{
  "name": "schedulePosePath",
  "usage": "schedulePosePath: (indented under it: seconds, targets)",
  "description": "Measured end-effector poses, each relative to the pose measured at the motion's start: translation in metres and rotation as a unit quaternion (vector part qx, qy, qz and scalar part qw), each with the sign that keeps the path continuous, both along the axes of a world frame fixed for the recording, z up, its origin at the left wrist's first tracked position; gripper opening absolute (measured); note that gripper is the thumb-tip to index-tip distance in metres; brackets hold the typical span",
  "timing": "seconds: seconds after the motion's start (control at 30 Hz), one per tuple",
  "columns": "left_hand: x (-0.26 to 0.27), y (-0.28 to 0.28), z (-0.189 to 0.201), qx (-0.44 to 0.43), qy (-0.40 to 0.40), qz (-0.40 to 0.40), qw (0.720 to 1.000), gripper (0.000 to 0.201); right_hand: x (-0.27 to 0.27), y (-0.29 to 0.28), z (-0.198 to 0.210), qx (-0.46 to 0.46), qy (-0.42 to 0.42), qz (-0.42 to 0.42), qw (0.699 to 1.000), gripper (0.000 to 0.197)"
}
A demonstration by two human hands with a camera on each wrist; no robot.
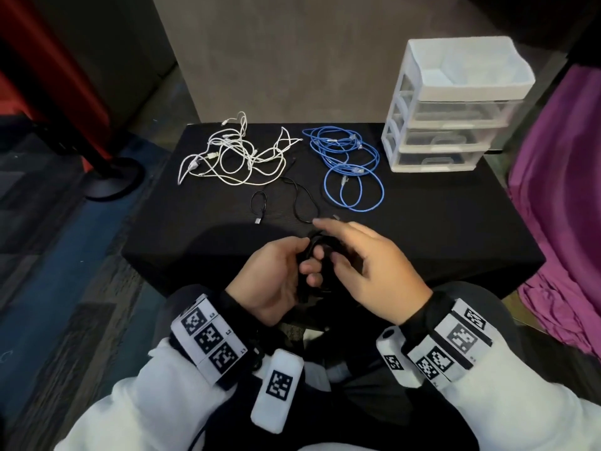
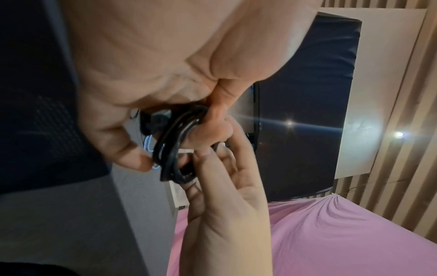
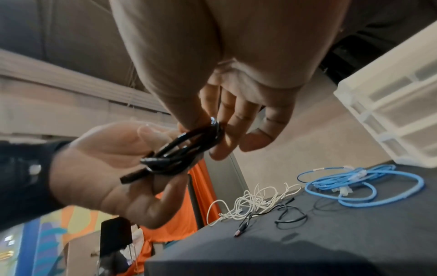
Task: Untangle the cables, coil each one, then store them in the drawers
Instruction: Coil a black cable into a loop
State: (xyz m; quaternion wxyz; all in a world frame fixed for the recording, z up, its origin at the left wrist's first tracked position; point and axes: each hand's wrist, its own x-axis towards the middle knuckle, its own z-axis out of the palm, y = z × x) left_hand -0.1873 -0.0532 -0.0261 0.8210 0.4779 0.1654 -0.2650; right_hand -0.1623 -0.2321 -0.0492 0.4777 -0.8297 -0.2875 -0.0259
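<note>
left hand [image 1: 276,281]: fingers curled round black coil [image 3: 182,151], held above the table's near edge
right hand [image 1: 367,265]: thumb and fingers pinch the same coil from the other side, remaining fingers loosely spread
writing: square black-and-white markers on wrist bands [image 1: 211,340]; small characters beside them, too small to read
drawer unit [image 1: 452,105]: far right of right hand, three clear drawers closed, contents unclear; white top tray
white cables [image 1: 234,154]: tangled, ahead of left hand
blue cables [image 1: 351,167]: loose loops, ahead of right hand
black cables [image 1: 292,196]: on table [image 1: 455,229], just beyond the fingers
</note>
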Motion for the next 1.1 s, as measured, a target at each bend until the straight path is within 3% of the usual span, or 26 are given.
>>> schedulePosePath:
  seconds: [0.07, 0.17, 0.27, 0.37, 0.5, 0.6, 0.73, 0.87, 0.97, 1.1]
  targets:
    - [0.0, -0.001, 0.0, 0.013, -0.003, -0.017, 1.0, 0.033, 0.0, 0.002, -0.002, -0.01, -0.005, 0.009, 1.0, 0.048]
    - [-0.002, -0.002, -0.002, 0.058, -0.024, -0.032, 0.998, 0.035, 0.002, 0.003, -0.001, 0.004, 0.061, -0.008, 0.998, 0.04]
    - [-0.003, -0.005, -0.009, 0.148, -0.099, -0.019, 0.984, 0.037, 0.004, 0.0, 0.002, -0.015, 0.102, -0.023, 0.994, 0.037]
    - [-0.007, -0.006, -0.015, 0.317, -0.236, -0.029, 0.918, 0.029, 0.006, 0.001, 0.006, 0.027, 0.151, -0.007, 0.988, 0.033]
    - [-0.008, -0.003, -0.023, 0.368, -0.317, 0.013, 0.874, 0.013, 0.003, 0.005, 0.007, 0.099, 0.206, 0.017, 0.973, 0.026]
    - [-0.008, -0.002, -0.028, 0.4, -0.352, 0.02, 0.846, 0.009, 0.001, 0.006, 0.005, 0.096, 0.214, 0.012, 0.972, 0.025]
    - [-0.008, -0.007, -0.03, 0.39, -0.344, 0.011, 0.854, 0.015, 0.003, 0.003, 0.005, 0.025, 0.196, -0.001, 0.98, 0.035]
    - [-0.004, -0.01, -0.031, 0.325, -0.245, 0.022, 0.913, 0.025, 0.007, 0.001, 0.003, -0.138, 0.074, -0.023, 0.987, 0.053]
    - [0.0, -0.007, -0.033, 0.274, -0.204, 0.034, 0.939, 0.034, 0.008, -0.005, 0.002, -0.079, 0.018, -0.016, 0.997, 0.054]
    - [-0.001, -0.007, -0.028, 0.205, -0.174, 0.012, 0.963, 0.029, 0.005, -0.002, -0.002, 0.053, -0.026, 0.003, 0.998, 0.013]
